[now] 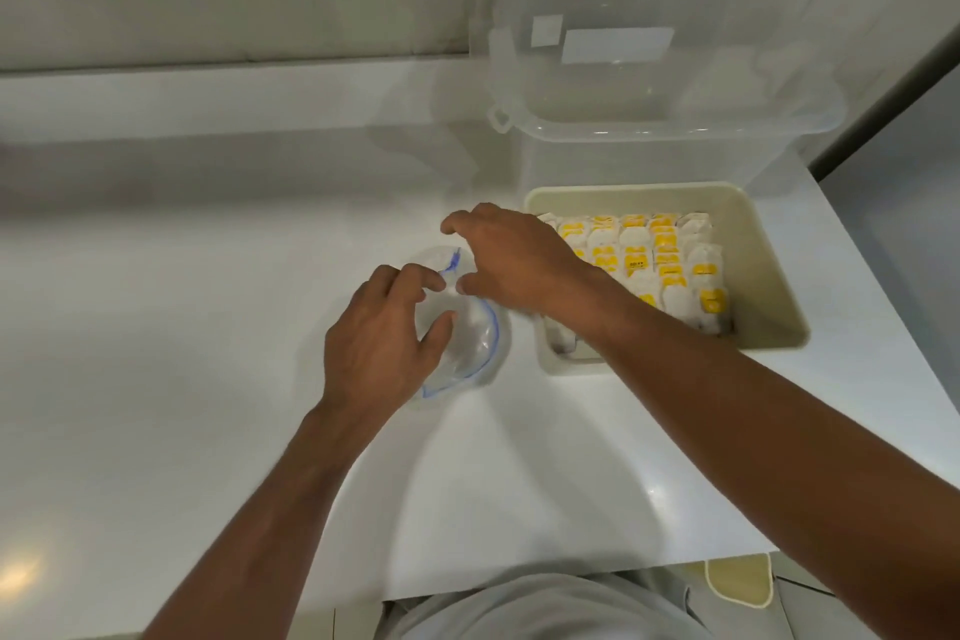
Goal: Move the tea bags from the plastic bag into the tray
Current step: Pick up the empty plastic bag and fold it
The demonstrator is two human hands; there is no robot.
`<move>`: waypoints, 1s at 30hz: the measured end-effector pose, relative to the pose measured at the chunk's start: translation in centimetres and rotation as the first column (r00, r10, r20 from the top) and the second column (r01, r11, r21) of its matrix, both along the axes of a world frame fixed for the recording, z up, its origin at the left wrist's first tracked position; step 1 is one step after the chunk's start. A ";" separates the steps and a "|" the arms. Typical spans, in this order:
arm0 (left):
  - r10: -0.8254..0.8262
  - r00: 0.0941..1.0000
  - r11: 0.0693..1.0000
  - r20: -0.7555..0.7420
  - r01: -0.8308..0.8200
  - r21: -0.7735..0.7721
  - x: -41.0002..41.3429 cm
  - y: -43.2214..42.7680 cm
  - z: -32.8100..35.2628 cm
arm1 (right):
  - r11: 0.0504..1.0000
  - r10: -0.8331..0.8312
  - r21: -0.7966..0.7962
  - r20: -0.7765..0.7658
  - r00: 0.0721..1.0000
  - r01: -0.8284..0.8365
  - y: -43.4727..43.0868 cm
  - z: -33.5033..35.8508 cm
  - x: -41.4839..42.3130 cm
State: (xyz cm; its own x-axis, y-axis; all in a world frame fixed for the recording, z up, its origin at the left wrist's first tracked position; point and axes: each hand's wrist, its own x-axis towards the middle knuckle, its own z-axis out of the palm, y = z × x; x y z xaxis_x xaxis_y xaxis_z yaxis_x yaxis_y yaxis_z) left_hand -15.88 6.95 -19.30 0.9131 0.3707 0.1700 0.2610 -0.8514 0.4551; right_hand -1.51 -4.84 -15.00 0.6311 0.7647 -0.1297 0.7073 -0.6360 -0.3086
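A clear plastic bag (475, 335) with a blue zip edge lies crumpled on the white counter; I see no tea bags inside it. My left hand (382, 340) rests on the bag's left side, fingers curled around the plastic. My right hand (511, 257) reaches over the bag's top edge, thumb and fingers pinching the plastic near the blue strip. To the right stands a beige tray (769, 270) packed with several rows of white and yellow tea bags (657, 257). My right forearm crosses over the tray's near-left corner.
A large clear plastic container (654, 83) with an open lid stands behind the tray against the tiled wall. The white counter (182, 327) stretches to the left. Its front edge runs close to my body, and a yellowish mat (737, 582) lies on the floor below.
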 end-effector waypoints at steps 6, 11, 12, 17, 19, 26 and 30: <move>-0.053 0.998 0.998 0.046 0.054 -0.019 -0.1 0.9 -1.2 | 0.979 -0.003 -0.205 0.065 0.998 0.017 2.1 -2.3 -1.2; -0.038 0.996 0.998 0.075 0.041 -0.037 0.3 1.6 -1.9 | 0.982 -0.090 -0.163 0.054 0.994 0.098 2.7 -3.0 -1.5; -0.011 0.996 1.000 0.093 0.012 -0.017 0.3 1.8 -2.0 | 0.982 -0.115 -0.144 0.030 0.993 0.118 2.7 -3.2 -1.4; 0.179 0.984 0.866 -0.019 -0.166 -0.471 -0.9 3.7 -1.5 | 0.957 -0.282 0.061 -0.033 0.959 0.283 2.1 -1.8 -1.3; 0.133 0.985 0.690 -0.111 -0.172 -0.703 -0.9 4.5 -1.1 | 0.912 -0.357 0.165 -0.132 0.924 0.376 1.4 -0.6 -1.7; 0.329 0.929 0.240 0.171 0.093 -0.966 1.1 3.2 1.4 | 0.596 -0.417 0.450 -0.534 0.735 0.665 0.9 1.0 -4.7; 0.300 0.927 0.081 0.225 0.211 -0.974 2.3 0.7 1.9 | 0.526 -0.230 0.448 -0.744 0.628 0.723 2.9 0.1 -7.8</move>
State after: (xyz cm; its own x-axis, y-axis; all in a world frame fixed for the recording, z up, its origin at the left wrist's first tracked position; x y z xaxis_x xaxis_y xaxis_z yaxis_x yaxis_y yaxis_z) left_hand -13.54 7.70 -17.42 0.8718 0.4653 -0.1532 -0.0786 0.4414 0.8938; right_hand -9.31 -1.92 -14.89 0.9118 0.3634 -0.1913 -0.1051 -0.2440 -0.9641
